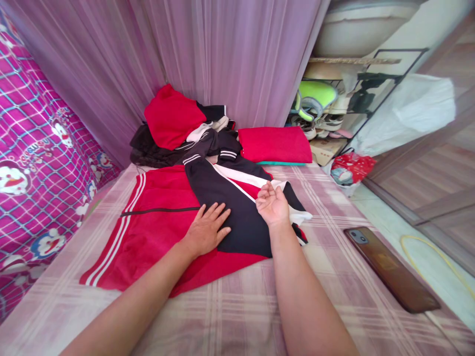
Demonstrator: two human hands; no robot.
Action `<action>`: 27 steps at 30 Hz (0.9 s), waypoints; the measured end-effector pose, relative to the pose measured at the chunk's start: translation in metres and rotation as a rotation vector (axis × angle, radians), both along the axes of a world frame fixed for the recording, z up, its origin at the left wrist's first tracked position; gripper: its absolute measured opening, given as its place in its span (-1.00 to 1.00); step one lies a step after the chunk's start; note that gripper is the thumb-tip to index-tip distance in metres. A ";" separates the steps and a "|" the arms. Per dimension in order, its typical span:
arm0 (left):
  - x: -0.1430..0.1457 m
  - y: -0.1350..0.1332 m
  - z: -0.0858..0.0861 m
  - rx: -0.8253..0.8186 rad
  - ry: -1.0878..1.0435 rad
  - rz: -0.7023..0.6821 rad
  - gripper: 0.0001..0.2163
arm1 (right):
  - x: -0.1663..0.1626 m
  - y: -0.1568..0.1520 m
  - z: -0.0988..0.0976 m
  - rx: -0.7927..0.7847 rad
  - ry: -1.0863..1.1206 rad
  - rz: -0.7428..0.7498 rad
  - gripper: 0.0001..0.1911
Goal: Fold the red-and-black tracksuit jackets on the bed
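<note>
The left hand (pixel 208 228) is hiding a patch of the red-and-black jacket (pixel 159 237), and the right hand (pixel 273 205) is covering another; whether the latter is touching it is escaping view. Both forearms (pixel 308 291) are running out through the bottom edge. The face-down phone (pixel 393 269) is concealing its screen, the purple curtain (pixel 237 64) is leaving at the top, and small lettering (pixel 34 148) on the pink blanket (pixel 22 104) is blurring beyond reading.

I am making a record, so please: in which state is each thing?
Garment: laid out, dark sleeve across it
Left hand: flat on garment
Right hand: palm up, fingers curled
Red cloth: folded
Clothes pile: loosely heaped
Phone: back up
Curtain: hanging, drawn across
</note>
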State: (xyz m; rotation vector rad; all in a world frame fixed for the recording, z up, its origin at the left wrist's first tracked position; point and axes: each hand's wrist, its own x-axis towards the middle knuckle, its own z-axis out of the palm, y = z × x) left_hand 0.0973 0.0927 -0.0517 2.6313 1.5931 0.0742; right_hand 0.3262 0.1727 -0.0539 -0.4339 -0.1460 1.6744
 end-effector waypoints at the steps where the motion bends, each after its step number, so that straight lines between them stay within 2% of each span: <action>1: -0.005 0.004 -0.001 0.012 0.008 0.063 -0.46 | 0.000 0.000 -0.001 0.011 -0.016 0.002 -0.60; 5: -0.028 0.024 0.002 0.048 0.031 0.288 -0.47 | 0.001 0.001 -0.002 0.029 -0.050 0.002 -0.65; 7: -0.028 0.019 0.006 0.068 0.019 0.340 -0.48 | 0.001 0.001 -0.002 0.012 -0.043 -0.001 -0.63; 9: -0.017 0.002 0.008 0.096 -0.027 0.286 -0.49 | 0.000 0.002 -0.002 0.005 -0.041 -0.001 -0.59; 12: 0.008 -0.031 0.006 0.053 -0.099 -0.023 -0.50 | 0.000 0.003 -0.003 0.026 -0.060 0.007 -0.61; 14: 0.018 -0.045 0.002 -0.009 -0.096 -0.155 -0.50 | 0.000 0.003 -0.004 0.027 -0.067 0.008 -0.62; 16: 0.019 -0.046 -0.002 -0.023 -0.079 -0.126 -0.50 | 0.001 0.002 -0.004 0.015 -0.064 0.003 -0.62; 19: 0.011 -0.033 -0.006 -0.012 -0.045 0.040 -0.49 | 0.002 0.002 -0.002 -0.001 -0.063 -0.001 -0.60; 21: 0.005 -0.026 -0.007 0.001 -0.033 0.086 -0.49 | 0.001 0.004 -0.002 0.005 -0.094 -0.005 -0.59; 24: 0.003 -0.023 -0.009 0.044 -0.032 0.083 -0.50 | -0.008 0.006 -0.005 0.060 -0.291 -0.003 -0.63; 27: 0.005 -0.025 -0.010 0.059 -0.033 0.088 -0.50 | -0.030 0.003 -0.010 0.199 -0.736 -0.019 -0.67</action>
